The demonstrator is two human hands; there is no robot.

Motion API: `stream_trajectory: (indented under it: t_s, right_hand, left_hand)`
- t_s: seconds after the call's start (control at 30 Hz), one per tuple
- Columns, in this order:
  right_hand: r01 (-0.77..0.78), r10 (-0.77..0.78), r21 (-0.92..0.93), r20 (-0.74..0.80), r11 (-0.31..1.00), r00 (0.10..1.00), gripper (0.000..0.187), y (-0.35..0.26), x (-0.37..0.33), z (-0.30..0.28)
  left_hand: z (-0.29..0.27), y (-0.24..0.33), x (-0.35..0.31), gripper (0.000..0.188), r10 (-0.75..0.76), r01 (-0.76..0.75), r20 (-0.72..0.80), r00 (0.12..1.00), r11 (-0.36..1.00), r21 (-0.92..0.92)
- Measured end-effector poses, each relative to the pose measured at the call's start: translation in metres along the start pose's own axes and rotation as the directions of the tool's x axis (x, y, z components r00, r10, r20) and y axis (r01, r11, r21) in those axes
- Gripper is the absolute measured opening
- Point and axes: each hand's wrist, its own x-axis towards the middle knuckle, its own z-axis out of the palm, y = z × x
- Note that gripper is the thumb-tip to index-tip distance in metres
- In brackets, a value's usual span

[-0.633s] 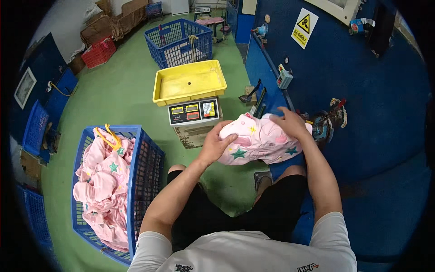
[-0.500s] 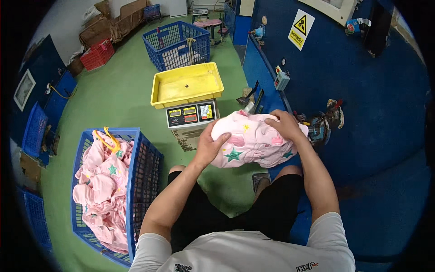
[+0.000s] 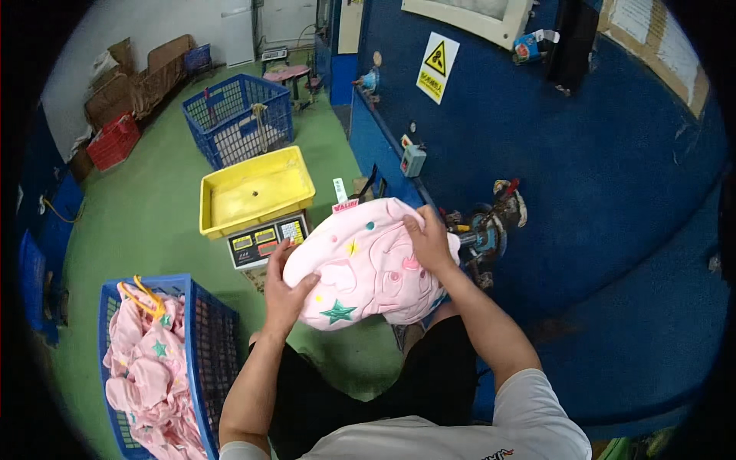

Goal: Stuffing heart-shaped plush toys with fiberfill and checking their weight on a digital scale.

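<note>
A puffed-out pink plush piece (image 3: 366, 264) with green stars, yellow marks and a stitched pattern hangs in front of me, held between both hands. My left hand (image 3: 290, 295) grips its left edge, thumb on top and fingers behind. Higher on the right side, my right hand (image 3: 432, 241) presses its thumb into the fabric, the other fingers bent around the edge. The right end of the plush piece meets a metal nozzle (image 3: 483, 239) on the blue machine; whether it sits over the pipe is hidden. A red label (image 3: 345, 206) and a white tag stick up from its top.
To my left stands a blue basket (image 3: 213, 337) heaped with limp pink pieces (image 3: 153, 376). A yellow tray (image 3: 257, 184) rests on a scale (image 3: 268, 242) ahead. Beyond are another blue basket (image 3: 218, 142) and a red one (image 3: 113, 142). The blue machine wall (image 3: 529, 153) rises at right.
The view has swung right, so the scene sits farther left. The plush piece is tilted more upright, and its label and tag now show plainly. Both hands keep their hold.
</note>
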Motion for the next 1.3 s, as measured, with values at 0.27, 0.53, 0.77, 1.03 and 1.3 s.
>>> stream_trajectory:
  t_s: [0.27, 0.53, 0.77, 1.03, 1.3]
  right_hand:
    - [0.004, -0.006, -0.08, -0.021, 0.997, 1.0, 0.042, 0.003, -0.006, 0.007]
    - [-0.069, 0.058, 0.148, 0.076, 0.986, 0.995, 0.022, -0.008, 0.01, -0.005]
    - [0.065, -0.072, 0.074, 0.096, 0.995, 0.993, 0.029, -0.015, 0.007, 0.014]
    - [-0.007, 0.0, 0.073, 0.091, 0.997, 0.996, 0.033, -0.004, 0.005, -0.006]
    - [0.028, -0.025, -0.022, 0.152, 0.999, 0.988, 0.037, 0.013, 0.008, 0.006]
  left_hand:
    - [-0.004, 0.0, -0.011, 0.074, -0.201, 0.15, -0.151, 0.968, 0.944, -0.295]
    - [-0.01, -0.015, 0.014, 0.073, -0.092, 0.076, -0.098, 0.991, 0.985, -0.156]
    - [-0.029, -0.046, -0.01, 0.072, -0.2, 0.174, -0.103, 0.974, 0.96, -0.221]
    - [-0.003, -0.011, 0.008, 0.074, -0.123, 0.116, -0.128, 0.984, 0.992, -0.057]
    - [-0.027, -0.02, -0.016, 0.072, 0.039, -0.055, -0.101, 0.994, 0.985, -0.165]
